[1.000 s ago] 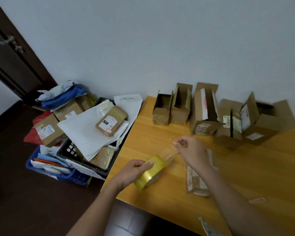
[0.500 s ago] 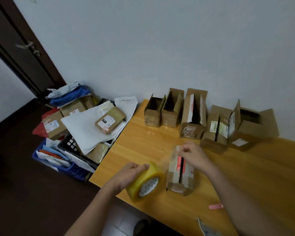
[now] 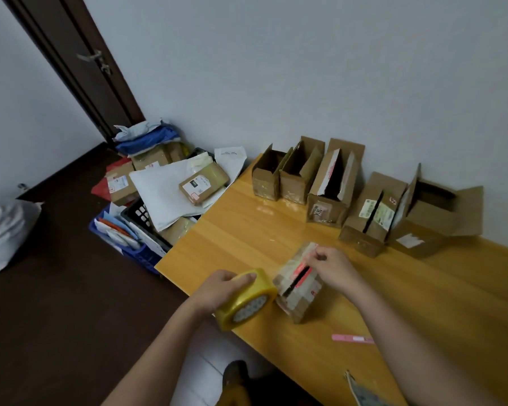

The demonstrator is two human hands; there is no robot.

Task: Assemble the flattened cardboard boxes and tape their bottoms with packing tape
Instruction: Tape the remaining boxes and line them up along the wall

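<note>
A wooden table (image 3: 423, 288) fills the lower right of the frame, its near left corner jutting toward a dark floor (image 3: 56, 303). Along the table's far edge, against the pale wall (image 3: 305, 68), stands a row of five assembled cardboard boxes (image 3: 332, 186) with their top flaps open, running from upper centre toward the right. A dark door (image 3: 79, 63) stands in the upper left. Left of the table, on the floor, a blue crate (image 3: 123, 244) and a black crate (image 3: 138, 213) are heaped with white mailers and labelled parcels (image 3: 203, 184).

Near the table's front edge, in the lower centre, sits a small cardboard box (image 3: 298, 284) with its flaps facing up, a dark gap and red tape showing along the seam. The right hand (image 3: 332, 269) rests on the far end of this box, fingers pinched together at the seam; what they pinch is too blurred to tell. Just left of the box, the left hand (image 3: 223, 290) grips a yellow packing tape roll (image 3: 247, 300) from above, fingers curled over its rim, the roll hanging past the table edge and nearly touching the box. A small pink object (image 3: 351, 338) lies on the table at lower right, well apart from the box.
</note>
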